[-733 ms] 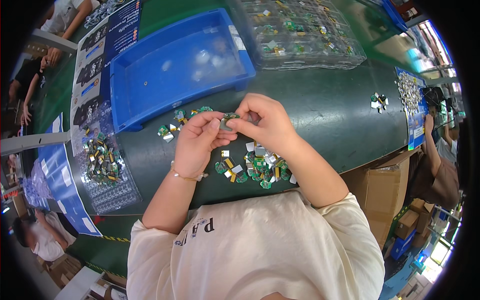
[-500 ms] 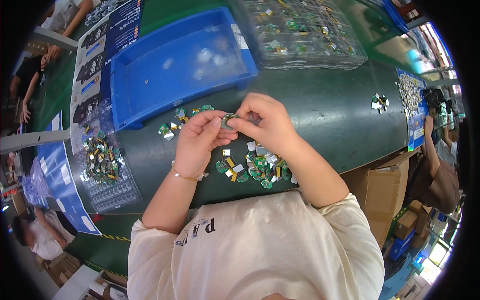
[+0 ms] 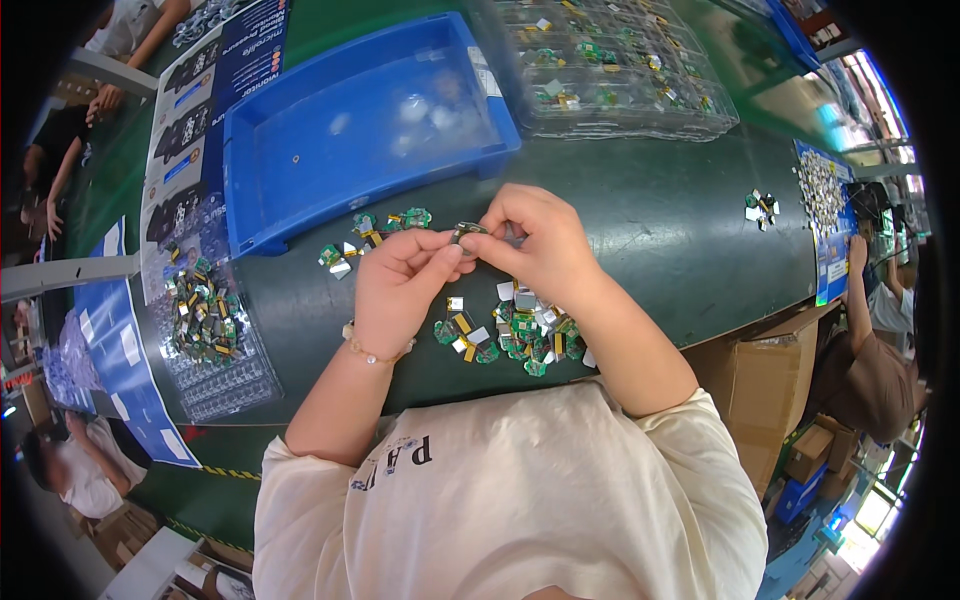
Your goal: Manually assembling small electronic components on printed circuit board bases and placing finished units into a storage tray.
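Observation:
A small circuit board [image 3: 466,231] is pinched between the fingertips of both hands above the green table. My left hand [image 3: 402,280] grips its left side, thumb against the fingers. My right hand [image 3: 540,243] closes on the other side with thumb and forefinger. Fingers cover most of the board, so its details are hard to make out. Just below the hands lies a pile of green circuit boards [image 3: 530,328] with silver and yellow parts, and a smaller cluster of boards [image 3: 463,336] sits to its left. More boards [image 3: 342,260] lie beyond my left hand.
A blue plastic bin [image 3: 350,150] stands at the far left of my hands. Stacked clear trays [image 3: 625,125] hold boards at the back. At left, a clear tray [image 3: 230,385] bears a heap of boards. Small parts [image 3: 762,208] lie at right, near a cardboard box [image 3: 765,390].
The board has tilted and turned slightly between my fingertips. My left thumb and fingers have shifted a little; both hands stay in nearly the same place.

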`<control>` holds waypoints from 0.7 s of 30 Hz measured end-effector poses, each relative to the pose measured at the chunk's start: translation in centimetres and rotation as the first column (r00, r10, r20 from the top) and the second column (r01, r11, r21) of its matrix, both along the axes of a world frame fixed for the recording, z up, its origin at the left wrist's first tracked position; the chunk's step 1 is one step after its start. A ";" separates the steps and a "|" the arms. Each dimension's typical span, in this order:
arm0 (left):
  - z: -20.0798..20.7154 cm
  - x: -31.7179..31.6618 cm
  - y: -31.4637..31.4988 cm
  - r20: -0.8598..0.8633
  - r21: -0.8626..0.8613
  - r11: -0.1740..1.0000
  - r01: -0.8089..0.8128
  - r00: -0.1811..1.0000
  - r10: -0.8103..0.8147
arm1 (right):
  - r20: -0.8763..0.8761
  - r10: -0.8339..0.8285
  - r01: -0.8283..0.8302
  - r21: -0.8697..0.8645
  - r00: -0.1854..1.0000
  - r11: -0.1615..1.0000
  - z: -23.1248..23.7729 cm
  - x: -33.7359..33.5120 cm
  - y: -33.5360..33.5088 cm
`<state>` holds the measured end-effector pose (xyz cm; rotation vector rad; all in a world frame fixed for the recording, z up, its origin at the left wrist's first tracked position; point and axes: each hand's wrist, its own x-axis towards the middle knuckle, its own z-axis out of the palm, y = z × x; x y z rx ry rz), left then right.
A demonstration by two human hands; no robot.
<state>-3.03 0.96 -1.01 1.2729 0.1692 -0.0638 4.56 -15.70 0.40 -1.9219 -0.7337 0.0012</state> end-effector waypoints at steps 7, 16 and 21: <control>-0.3 -0.2 0.0 0.092 0.172 0.985 -0.012 0.996 -0.004 | -0.006 0.005 -0.005 -0.063 1.000 0.998 -0.1 0.0 -0.1; 0.4 0.6 1.2 -0.082 0.129 0.978 0.161 0.985 -0.152 | 0.018 0.032 -0.031 -0.096 0.999 0.995 0.1 0.4 -0.5; 0.0 0.8 1.3 -0.197 -0.206 0.971 0.124 0.966 -0.166 | 0.203 0.003 0.016 -0.094 0.979 0.995 0.1 0.3 -0.2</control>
